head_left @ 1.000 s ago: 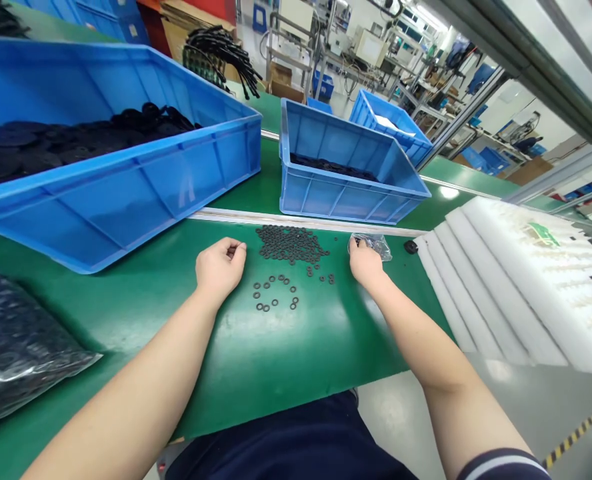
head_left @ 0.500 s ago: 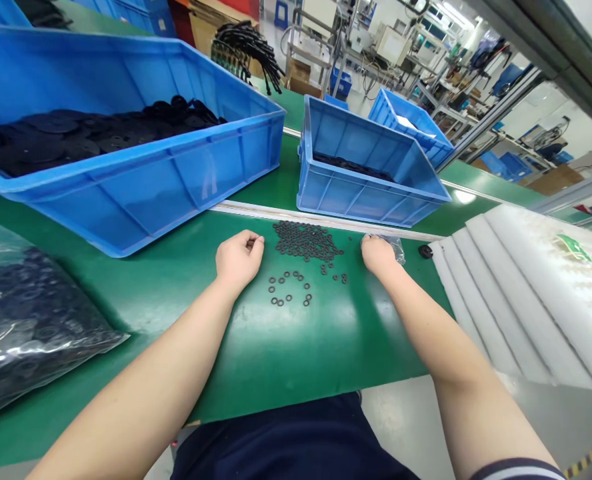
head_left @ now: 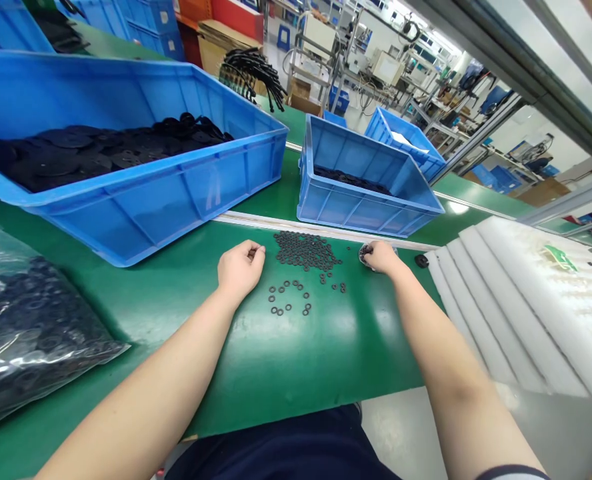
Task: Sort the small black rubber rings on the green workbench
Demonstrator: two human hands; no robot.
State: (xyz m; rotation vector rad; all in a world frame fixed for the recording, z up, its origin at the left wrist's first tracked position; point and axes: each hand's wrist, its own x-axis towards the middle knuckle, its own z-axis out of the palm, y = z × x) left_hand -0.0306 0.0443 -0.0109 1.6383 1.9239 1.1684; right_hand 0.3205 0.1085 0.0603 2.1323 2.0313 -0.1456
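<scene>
My left hand (head_left: 241,269) curled its fingers together, contents hidden; my right hand (head_left: 383,257) reached into a clear plastic bag (head_left: 363,255), pinch unclear; tugging risked a spill.

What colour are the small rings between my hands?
The small rings look dark grey, clearest in head view.

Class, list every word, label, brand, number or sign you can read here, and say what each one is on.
No text can be read anywhere.
Pale patches on the stacked blue bins, upper left: too small to read.
White paper in the far blue bin: too small to read.
Green piece on the white foam: no legible lettering.
Small black rings: no lettering visible.
</scene>
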